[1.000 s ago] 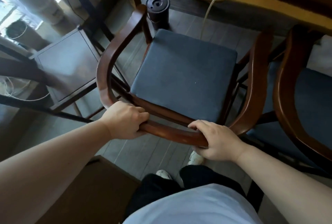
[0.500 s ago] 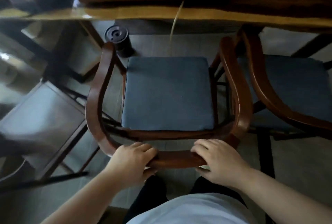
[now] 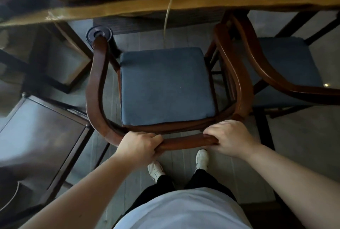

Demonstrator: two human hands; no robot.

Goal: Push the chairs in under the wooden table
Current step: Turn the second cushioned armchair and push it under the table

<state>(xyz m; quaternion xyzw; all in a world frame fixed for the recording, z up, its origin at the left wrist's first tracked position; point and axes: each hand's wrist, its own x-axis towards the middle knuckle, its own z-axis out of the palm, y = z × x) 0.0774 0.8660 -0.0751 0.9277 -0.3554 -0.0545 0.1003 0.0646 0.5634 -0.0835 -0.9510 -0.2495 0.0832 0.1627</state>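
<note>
Fingers (image 3: 153,139) of both hands curled around the curved dark-wood chair back (image 3: 185,141). Its blue cushioned seat (image 3: 165,85) faced the wooden worktop (image 3: 128,8).

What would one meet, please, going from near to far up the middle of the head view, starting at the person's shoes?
White shoes → chair's back rail, gripped by left hand and right hand → blue seat cushion → pale cord → wooden table edge.
</note>
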